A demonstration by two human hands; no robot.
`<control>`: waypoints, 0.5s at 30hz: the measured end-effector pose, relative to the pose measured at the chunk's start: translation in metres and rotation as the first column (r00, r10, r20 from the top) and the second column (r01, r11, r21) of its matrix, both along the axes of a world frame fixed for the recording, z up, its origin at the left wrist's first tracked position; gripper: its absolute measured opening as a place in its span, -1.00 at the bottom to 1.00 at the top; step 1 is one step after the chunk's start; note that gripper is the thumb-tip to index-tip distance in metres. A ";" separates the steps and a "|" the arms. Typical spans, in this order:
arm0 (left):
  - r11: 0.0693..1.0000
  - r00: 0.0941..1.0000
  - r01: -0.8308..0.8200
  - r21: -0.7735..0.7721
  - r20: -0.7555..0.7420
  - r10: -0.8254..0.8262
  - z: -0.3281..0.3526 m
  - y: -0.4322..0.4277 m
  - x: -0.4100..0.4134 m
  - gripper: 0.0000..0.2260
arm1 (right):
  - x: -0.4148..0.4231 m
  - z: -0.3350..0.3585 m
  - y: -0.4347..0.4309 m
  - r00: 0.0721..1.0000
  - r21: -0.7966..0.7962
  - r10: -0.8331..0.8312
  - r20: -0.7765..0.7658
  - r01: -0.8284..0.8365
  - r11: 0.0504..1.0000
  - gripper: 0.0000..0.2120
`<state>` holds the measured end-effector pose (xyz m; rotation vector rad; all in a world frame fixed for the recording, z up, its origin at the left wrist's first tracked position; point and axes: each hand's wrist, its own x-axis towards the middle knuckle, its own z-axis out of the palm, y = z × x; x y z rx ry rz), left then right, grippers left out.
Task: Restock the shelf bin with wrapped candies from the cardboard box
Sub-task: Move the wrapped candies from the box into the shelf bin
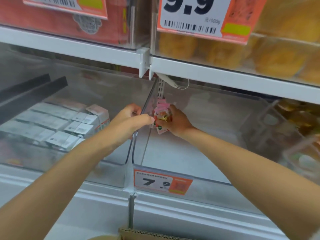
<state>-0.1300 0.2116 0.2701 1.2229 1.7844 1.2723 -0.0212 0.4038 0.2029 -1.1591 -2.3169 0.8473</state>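
A clear plastic shelf bin [199, 177] with a 7.9 price tag [162, 181] on its front stands on the lower shelf, its floor bare. My right hand [176, 122] reaches deep into the bin's back left corner and grips a bunch of pink and red wrapped candies [161, 112]. My left hand [129, 120] reaches in beside it, fingers curled at the clear divider wall, its thumb touching the candies. A corner of the cardboard box [138, 233] shows at the bottom edge.
The neighbouring bin on the left holds white and grey packets [65, 122]. A bin at the right [297, 129] holds yellow-brown wrapped snacks. The upper shelf [225, 75] hangs close above, with a 9.9 tag [195, 16] and a white cable [174, 84] under it.
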 end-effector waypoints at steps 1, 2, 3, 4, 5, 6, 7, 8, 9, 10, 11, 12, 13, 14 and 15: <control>1.000 1.000 0.000 0.006 0.000 0.000 0.000 0.000 0.000 -0.15 | 0.001 0.000 0.000 0.999 0.022 0.000 0.046 -0.001 1.000 -0.42; 1.000 1.000 0.001 0.015 0.005 -0.001 0.000 0.000 0.000 -0.14 | 0.002 -0.003 0.003 0.998 0.034 -0.010 0.063 0.008 0.999 -0.39; 1.000 1.000 0.004 0.022 0.011 -0.004 -0.001 0.000 -0.001 -0.13 | 0.004 -0.002 0.002 0.998 0.031 -0.024 0.055 0.022 0.999 -0.39; 1.000 1.000 0.008 0.025 0.012 -0.008 -0.001 0.001 -0.001 -0.12 | 0.004 -0.003 0.003 0.999 0.027 -0.044 0.025 0.043 0.999 -0.41; 1.000 1.000 0.011 0.025 0.008 -0.011 -0.002 0.001 -0.001 -0.13 | 0.003 -0.002 0.002 0.997 0.004 -0.071 -0.015 0.071 0.997 -0.43; 1.000 1.000 0.011 0.027 0.003 -0.011 -0.002 0.002 -0.001 -0.14 | 0.002 -0.002 0.003 0.993 -0.034 -0.096 -0.075 0.093 0.995 -0.43; 0.999 1.000 0.007 0.032 0.004 -0.007 -0.003 0.002 -0.002 -0.14 | -0.001 -0.001 0.002 0.984 -0.087 -0.130 -0.119 0.120 0.989 -0.43; 0.999 1.000 0.003 0.040 0.007 -0.003 -0.003 0.003 -0.002 -0.15 | -0.003 0.000 0.001 0.977 -0.126 -0.151 -0.153 0.132 0.983 -0.41; 0.999 1.000 0.002 0.048 0.011 -0.003 -0.004 0.003 -0.003 -0.15 | -0.004 0.001 0.000 0.971 -0.171 -0.165 -0.175 0.135 0.976 -0.37; 0.998 1.000 0.006 0.055 0.015 -0.007 -0.004 0.004 -0.003 -0.15 | -0.005 -0.002 0.002 0.966 -0.223 -0.172 -0.191 0.128 0.966 -0.34; 0.998 1.000 0.016 0.062 0.019 -0.017 -0.005 0.003 -0.004 -0.15 | -0.006 -0.003 0.001 0.964 -0.266 -0.172 -0.203 0.114 0.957 -0.36; 0.997 0.999 0.024 0.066 0.021 -0.026 -0.006 0.003 -0.004 -0.15 | -0.005 -0.003 0.000 0.968 -0.279 -0.156 -0.197 0.097 0.955 -0.40; 0.997 0.999 0.027 0.069 0.021 -0.028 -0.006 0.003 -0.004 -0.15 | -0.005 -0.004 -0.002 0.976 -0.272 -0.136 -0.169 0.086 0.958 -0.44; 0.997 0.999 0.025 0.070 0.020 -0.027 -0.006 0.003 -0.004 -0.15 | -0.004 -0.005 -0.001 0.985 -0.235 -0.115 -0.125 0.083 0.968 -0.44; 0.997 0.999 0.023 0.071 0.021 -0.025 -0.006 0.003 -0.004 -0.15 | -0.004 -0.004 -0.001 0.992 -0.186 -0.107 -0.071 0.092 0.978 -0.42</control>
